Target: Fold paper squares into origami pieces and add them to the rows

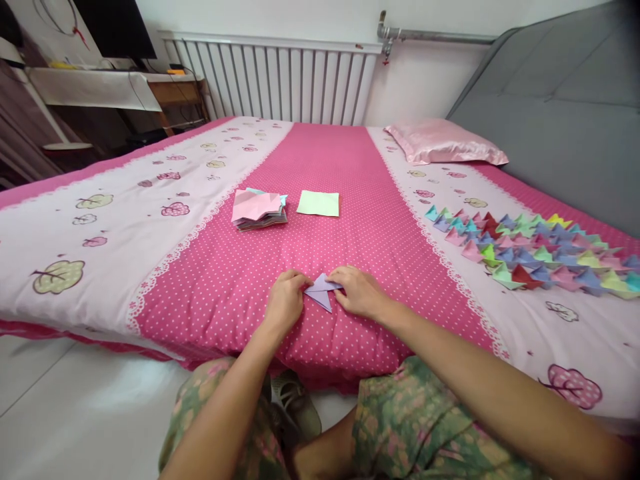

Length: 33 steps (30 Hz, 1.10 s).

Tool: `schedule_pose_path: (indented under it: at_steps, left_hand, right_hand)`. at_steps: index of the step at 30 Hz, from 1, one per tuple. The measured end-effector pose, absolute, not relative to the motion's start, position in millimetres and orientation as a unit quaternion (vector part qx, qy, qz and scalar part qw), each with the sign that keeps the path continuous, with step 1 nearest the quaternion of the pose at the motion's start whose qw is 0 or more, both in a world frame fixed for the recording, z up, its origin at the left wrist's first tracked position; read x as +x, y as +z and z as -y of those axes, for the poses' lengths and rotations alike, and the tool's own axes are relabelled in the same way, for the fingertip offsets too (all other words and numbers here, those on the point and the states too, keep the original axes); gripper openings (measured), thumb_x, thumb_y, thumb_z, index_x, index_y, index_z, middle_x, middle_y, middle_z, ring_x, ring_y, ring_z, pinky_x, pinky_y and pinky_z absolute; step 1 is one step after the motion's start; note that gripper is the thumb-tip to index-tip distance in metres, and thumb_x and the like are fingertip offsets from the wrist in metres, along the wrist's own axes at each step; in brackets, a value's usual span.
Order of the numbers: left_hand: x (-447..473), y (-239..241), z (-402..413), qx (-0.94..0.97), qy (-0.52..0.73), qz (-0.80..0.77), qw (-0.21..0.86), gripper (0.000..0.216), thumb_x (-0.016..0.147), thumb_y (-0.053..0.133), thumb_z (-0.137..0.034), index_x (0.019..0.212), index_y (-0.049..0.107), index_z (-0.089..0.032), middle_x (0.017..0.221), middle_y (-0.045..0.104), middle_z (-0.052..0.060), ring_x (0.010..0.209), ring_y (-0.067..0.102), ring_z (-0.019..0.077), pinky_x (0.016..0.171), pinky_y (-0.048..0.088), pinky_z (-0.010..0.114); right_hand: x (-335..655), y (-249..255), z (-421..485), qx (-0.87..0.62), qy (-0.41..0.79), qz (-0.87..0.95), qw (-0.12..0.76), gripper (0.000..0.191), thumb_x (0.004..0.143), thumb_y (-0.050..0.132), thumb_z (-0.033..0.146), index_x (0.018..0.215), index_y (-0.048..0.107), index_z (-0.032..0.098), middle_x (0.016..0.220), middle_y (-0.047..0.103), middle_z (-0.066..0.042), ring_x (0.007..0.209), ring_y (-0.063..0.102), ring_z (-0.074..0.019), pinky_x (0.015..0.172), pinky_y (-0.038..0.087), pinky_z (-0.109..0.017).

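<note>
A small piece of folded lavender paper (320, 292) lies near the front edge of the bed, its points sticking out in different directions. My left hand (288, 297) pinches its left corner between thumb and fingers. On the other side, my right hand (357, 291) grips the right corner, with the fingertips curled over it. Beyond my hands sits a stack of creased paper sheets (257, 208), pink on top. Just right of that stack is a flat pale green sheet (319, 204).
Rows of folded paper boats (543, 257) in many colours stand on the right of the bed (330, 157). Behind them are a pink pillow (445, 142) and a grey headboard (560, 87). A white radiator (280, 77) lines the wall; a desk (115, 87) stands far left.
</note>
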State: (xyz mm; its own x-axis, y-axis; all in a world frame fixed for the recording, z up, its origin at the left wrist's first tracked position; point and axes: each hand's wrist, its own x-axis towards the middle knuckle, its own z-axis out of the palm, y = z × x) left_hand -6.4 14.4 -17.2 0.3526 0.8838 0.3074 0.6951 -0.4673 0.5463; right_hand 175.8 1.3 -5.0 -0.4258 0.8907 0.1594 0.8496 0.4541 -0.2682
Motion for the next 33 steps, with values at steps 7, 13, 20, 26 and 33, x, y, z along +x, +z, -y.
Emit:
schedule_pose_path:
  at_steps: [7, 13, 20, 26, 33]
  left_hand:
    - [-6.5, -13.6, -16.8, 0.679, 0.398, -0.461, 0.411, 0.050, 0.065, 0.045, 0.001, 0.112, 0.051, -0.015, 0.109, 0.060, 0.009, 0.099, 0.056, 0.0158, 0.089, 0.043, 0.031]
    - [2.4, 0.6, -4.6, 0.515, 0.397, -0.375, 0.660, 0.050, 0.069, 0.064, -0.025, 0.115, 0.048, -0.013, 0.108, 0.060, 0.013, 0.092, 0.059, 0.0191, 0.071, 0.050, 0.028]
    - [7.3, -3.8, -4.9, 0.454, 0.424, -0.417, 0.664, 0.029, 0.057, 0.073, -0.031, 0.074, 0.065, -0.009, 0.064, 0.066, 0.005, 0.056, 0.059, 0.0108, 0.053, 0.043, 0.019]
    - [6.5, -3.1, -4.5, 0.428, 0.435, -0.424, 0.669, 0.022, 0.058, 0.073, -0.030, 0.064, 0.065, -0.010, 0.059, 0.063, 0.003, 0.051, 0.054, 0.0072, 0.052, 0.041, 0.018]
    - [6.2, -5.6, -4.0, 0.436, 0.419, -0.426, 0.674, 0.020, 0.059, 0.071, -0.029, 0.058, 0.062, -0.011, 0.053, 0.057, 0.000, 0.046, 0.048, 0.0052, 0.048, 0.038, 0.017]
  right_hand:
    - [174.4, 5.6, -1.2, -0.581, 0.128, 0.758, 0.266, 0.024, 0.083, 0.044, 0.021, 0.092, 0.065, 0.021, 0.086, 0.068, -0.005, 0.077, 0.060, -0.0183, 0.069, 0.043, -0.029]
    - [176.0, 11.6, 4.0, -0.504, 0.372, 0.664, 0.408, 0.018, 0.076, 0.052, 0.024, 0.090, 0.060, 0.016, 0.084, 0.068, -0.005, 0.077, 0.063, -0.0172, 0.069, 0.046, -0.027]
    - [164.6, 10.5, 9.9, -0.515, 0.465, 0.609, 0.385, 0.024, 0.071, 0.057, 0.024, 0.091, 0.048, 0.016, 0.060, 0.065, 0.000, 0.054, 0.060, -0.0140, 0.051, 0.042, -0.023]
    - [163.8, 10.7, 11.1, -0.510, 0.465, 0.614, 0.383, 0.023, 0.071, 0.057, 0.025, 0.090, 0.049, 0.016, 0.057, 0.064, 0.001, 0.051, 0.059, -0.0133, 0.050, 0.042, -0.023]
    - [164.0, 11.2, 10.6, -0.526, 0.367, 0.613, 0.461, 0.024, 0.066, 0.063, 0.027, 0.086, 0.059, 0.014, 0.082, 0.066, -0.007, 0.069, 0.061, -0.0152, 0.063, 0.049, -0.027]
